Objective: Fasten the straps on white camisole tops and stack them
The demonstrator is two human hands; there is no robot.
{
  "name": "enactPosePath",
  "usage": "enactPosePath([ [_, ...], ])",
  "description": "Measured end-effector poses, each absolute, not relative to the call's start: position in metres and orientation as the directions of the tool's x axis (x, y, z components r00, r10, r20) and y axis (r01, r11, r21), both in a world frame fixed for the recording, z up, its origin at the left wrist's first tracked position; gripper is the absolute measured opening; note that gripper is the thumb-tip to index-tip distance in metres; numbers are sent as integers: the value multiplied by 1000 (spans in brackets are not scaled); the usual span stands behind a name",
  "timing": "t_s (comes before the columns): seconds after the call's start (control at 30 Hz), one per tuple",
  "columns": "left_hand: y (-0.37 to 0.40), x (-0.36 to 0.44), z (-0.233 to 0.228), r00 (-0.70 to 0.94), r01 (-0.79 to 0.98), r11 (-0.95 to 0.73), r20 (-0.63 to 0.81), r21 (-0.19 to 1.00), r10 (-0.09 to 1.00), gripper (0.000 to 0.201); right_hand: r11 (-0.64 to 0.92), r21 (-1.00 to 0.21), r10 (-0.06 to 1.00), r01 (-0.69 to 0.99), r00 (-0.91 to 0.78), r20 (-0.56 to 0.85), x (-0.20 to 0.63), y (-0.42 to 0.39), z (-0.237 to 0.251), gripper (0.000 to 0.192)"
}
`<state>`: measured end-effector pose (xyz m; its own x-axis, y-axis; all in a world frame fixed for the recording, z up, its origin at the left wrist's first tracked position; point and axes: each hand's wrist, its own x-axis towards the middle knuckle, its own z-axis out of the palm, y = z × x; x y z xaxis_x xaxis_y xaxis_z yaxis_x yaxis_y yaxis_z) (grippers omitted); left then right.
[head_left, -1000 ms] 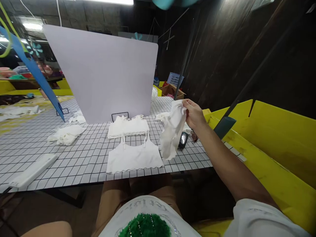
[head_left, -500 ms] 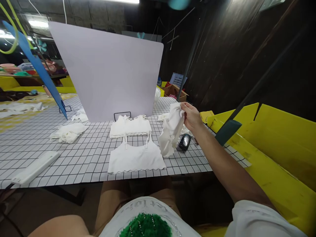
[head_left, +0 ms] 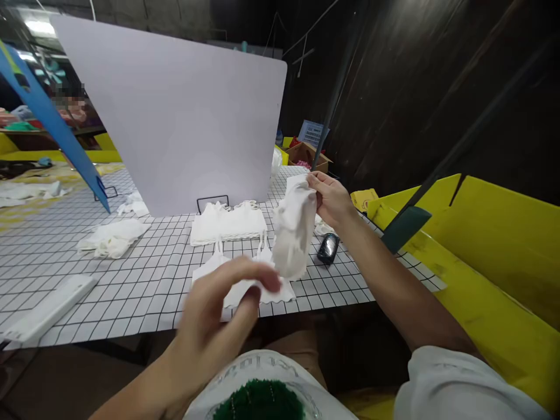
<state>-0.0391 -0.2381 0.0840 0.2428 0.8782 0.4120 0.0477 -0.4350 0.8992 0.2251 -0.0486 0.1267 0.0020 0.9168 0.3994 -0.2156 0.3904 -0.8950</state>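
My right hand (head_left: pixel 331 197) pinches the top of a white garment (head_left: pixel 292 233), which hangs above the table right of centre. Fingers apart and slightly blurred, my left hand (head_left: pixel 223 303) is raised over the table's front edge with nothing in it. Partly hidden behind it, a white camisole bra (head_left: pixel 205 270) lies flat with its straps pointing away from me. Just beyond that sits a neat stack of white bra tops (head_left: pixel 227 226). A black shiny object (head_left: pixel 328 249), its kind unclear, lies right of the hanging garment.
A large pale board (head_left: pixel 184 116) stands upright in a wire stand behind the stack. Crumpled white garments (head_left: pixel 114 236) and a white power strip (head_left: pixel 52 306) lie on the left of the checked tablecloth (head_left: pixel 153 280). Yellow panels (head_left: pixel 507 245) and a slanting pole border the right.
My left hand has come into view over the flat camisole bra. My right hand has shifted slightly left with the white garment, which now hangs straighter. The view has turned a little.
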Motion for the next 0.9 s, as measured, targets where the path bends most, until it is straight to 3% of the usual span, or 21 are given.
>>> enactPosePath([
  [0.13,-159,2,60,376,-145,-42,94,988,922,44,337,-889,929,-310,-46,368,212,-53,133,43],
  [0.27,-113,9,41,356,-447,118,55,887,933,52,271,-896,945,-353,-79,317,200,-55,134,46],
  [0.37,-97,3,42,387,-507,203,12,838,922,45,233,-913,954,-334,-104,281,195,-56,131,48],
  [0.47,-88,0,44,403,-496,239,-23,835,915,39,192,-929,960,-316,-135,245,192,-55,125,51],
  [0.6,-78,4,40,395,-576,301,-65,760,917,47,136,-935,968,-328,-157,197,187,-50,114,50],
  [0.7,-71,3,35,409,-544,296,-60,785,911,41,116,-937,965,-330,-187,186,183,-44,107,49],
  [0.83,-62,-11,34,300,-518,224,-70,826,951,36,117,-947,962,-301,-204,184,188,-35,94,51],
  [0.9,-55,-21,40,229,-500,192,-85,844,970,39,148,-971,962,-186,-199,185,194,-29,89,52],
])
